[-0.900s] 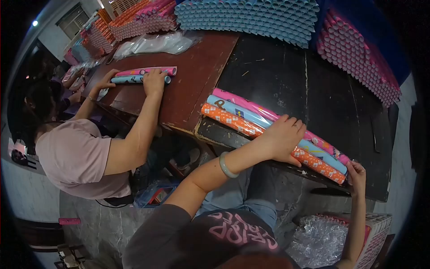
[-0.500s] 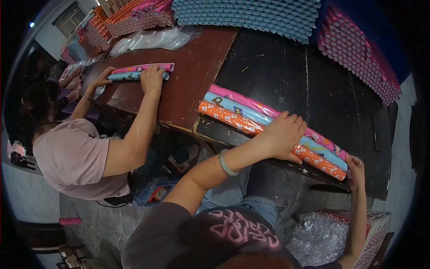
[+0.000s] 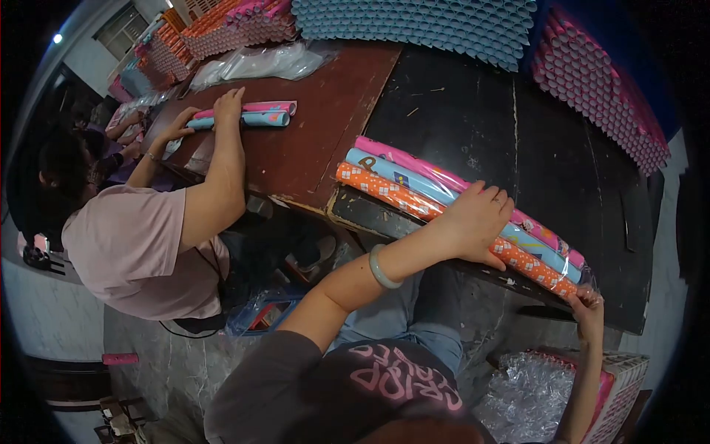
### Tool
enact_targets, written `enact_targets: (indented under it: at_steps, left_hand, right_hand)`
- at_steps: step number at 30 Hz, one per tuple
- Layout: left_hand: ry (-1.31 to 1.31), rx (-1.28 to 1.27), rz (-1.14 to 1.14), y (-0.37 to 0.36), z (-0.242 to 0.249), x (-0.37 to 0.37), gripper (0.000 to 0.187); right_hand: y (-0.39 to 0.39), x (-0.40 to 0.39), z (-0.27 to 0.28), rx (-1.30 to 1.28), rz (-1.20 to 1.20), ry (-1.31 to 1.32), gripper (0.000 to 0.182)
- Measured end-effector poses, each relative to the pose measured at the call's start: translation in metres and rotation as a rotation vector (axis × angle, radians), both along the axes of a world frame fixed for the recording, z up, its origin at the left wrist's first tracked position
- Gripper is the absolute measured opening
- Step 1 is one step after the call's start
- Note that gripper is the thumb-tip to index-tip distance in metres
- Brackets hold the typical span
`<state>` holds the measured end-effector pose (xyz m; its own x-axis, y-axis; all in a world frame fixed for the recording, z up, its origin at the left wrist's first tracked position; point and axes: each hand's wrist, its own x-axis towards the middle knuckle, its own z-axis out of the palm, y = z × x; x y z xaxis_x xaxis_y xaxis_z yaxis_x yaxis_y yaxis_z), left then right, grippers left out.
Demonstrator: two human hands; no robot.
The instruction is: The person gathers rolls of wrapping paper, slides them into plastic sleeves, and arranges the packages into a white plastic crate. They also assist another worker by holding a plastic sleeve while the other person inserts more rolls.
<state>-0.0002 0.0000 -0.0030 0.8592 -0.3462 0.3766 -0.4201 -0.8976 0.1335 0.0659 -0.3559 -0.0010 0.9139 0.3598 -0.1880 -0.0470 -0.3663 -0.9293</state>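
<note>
Head view, read left to right. A co-worker in a pale pink shirt (image 3: 129,248) sits at the brown table section (image 3: 318,126), both of that person's hands resting on two short rolls: one pink (image 3: 259,108), one blue (image 3: 255,119), lying side by side and touching.

On the black table section (image 3: 473,118), close to its near edge, lies my bundle of three paper rolls. Count: one orange roll (image 3: 384,194) with a white square pattern, nearest to me; one light blue roll (image 3: 399,181) with small printed figures, in the middle; one pink roll (image 3: 414,164) with printed figures, farthest from me. All three lie parallel and touching, running diagonally from upper left to lower right. A clear film covers them, visible as a glossy sheen and as loose film at the right end.

My left hand (image 3: 473,222) lies palm down across the middle of the bundle, fingers spread flat over all three rolls; it presses and does not clasp. A green bangle (image 3: 381,268) sits on that wrist.

My right hand (image 3: 589,305) is at the right end of the bundle, fingertips pinching the loose film there.

Behind, stacked tube ends form blue (image 3: 414,26) and pink (image 3: 599,89) walls.
</note>
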Motion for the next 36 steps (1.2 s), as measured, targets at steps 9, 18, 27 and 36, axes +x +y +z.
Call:
enact_targets:
  at_steps: [9,18,27,36]
  left_hand:
    - [0.046,0.017,-0.067,0.006,0.006,-0.004,0.094]
    - [0.006,-0.015,-0.138,0.008,0.006,-0.012,0.086]
    - [-0.014,0.045,-0.127,0.007,0.013,-0.015,0.087]
    - [-0.009,0.066,-0.122,0.005,0.011,-0.015,0.090]
  right_hand:
    - [0.009,-0.007,0.008,-0.031,0.062,0.201,0.014]
    - [0.014,-0.048,0.017,-0.052,0.047,0.061,0.011]
    - [-0.145,0.001,0.029,-0.043,-0.277,-0.118,0.016]
    - [-0.002,0.003,0.069,-0.481,0.477,-0.657,0.083]
